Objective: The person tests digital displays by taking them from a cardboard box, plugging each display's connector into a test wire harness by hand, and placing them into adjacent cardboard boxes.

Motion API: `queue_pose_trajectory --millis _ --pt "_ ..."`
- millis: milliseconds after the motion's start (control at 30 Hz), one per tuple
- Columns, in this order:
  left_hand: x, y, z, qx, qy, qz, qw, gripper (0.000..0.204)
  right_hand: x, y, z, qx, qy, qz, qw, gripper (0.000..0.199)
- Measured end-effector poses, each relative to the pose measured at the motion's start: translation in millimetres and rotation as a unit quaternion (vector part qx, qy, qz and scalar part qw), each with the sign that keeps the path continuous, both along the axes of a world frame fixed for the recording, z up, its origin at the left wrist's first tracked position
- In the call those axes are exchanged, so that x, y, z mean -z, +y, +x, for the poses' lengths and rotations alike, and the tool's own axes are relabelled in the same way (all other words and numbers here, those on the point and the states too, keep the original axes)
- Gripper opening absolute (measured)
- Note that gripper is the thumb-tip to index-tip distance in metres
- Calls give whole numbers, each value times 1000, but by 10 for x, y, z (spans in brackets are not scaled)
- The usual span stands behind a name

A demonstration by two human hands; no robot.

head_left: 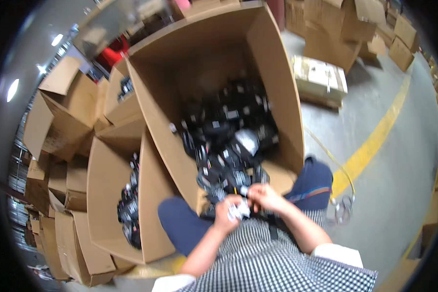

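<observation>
In front of my lap, my left hand [227, 214] is closed around a bunch of crumpled white paper or labels [239, 210]. Close beside it, my right hand [266, 197] pinches a small white tag [244, 191] between its fingertips. Whether that tag is attached to a black item below is too blurred to tell. Both hands are at the near end of a large cardboard box [156, 114]. Inside it lies a heap of black packaged items [228, 117] with small white labels, whose kind I cannot make out. A clear plastic-wrapped piece [247, 141] sits among them.
To the left, a smaller carton [113, 194] holds more black items [128, 214]. Open and flattened cartons [65, 117] crowd beyond it. A whitish box on a pallet [320, 80] stands at the far right. A yellow hose [343, 170] and a yellow stripe [374, 143] cross the grey floor.
</observation>
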State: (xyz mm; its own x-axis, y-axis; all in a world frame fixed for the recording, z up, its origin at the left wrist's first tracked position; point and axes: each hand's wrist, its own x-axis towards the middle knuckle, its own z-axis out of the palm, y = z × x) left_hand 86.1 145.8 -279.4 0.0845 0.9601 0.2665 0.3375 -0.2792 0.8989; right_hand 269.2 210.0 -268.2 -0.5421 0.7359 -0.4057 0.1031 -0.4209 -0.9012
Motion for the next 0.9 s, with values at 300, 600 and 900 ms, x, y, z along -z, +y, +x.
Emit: queue_pose_trajectory --millis 300,600,900 --pt "31 177 -175 -9 -52 -71 996 23 -440 -88 122 26 -273 353 895 14" --pt "-81 32 -321 154 165 -20 974 27 -186 -136 121 -246 -248 298 888 16" --pt "-21 -31 -294 120 174 4 977 24 191 -492 -11 -82 -219 334 913 17"
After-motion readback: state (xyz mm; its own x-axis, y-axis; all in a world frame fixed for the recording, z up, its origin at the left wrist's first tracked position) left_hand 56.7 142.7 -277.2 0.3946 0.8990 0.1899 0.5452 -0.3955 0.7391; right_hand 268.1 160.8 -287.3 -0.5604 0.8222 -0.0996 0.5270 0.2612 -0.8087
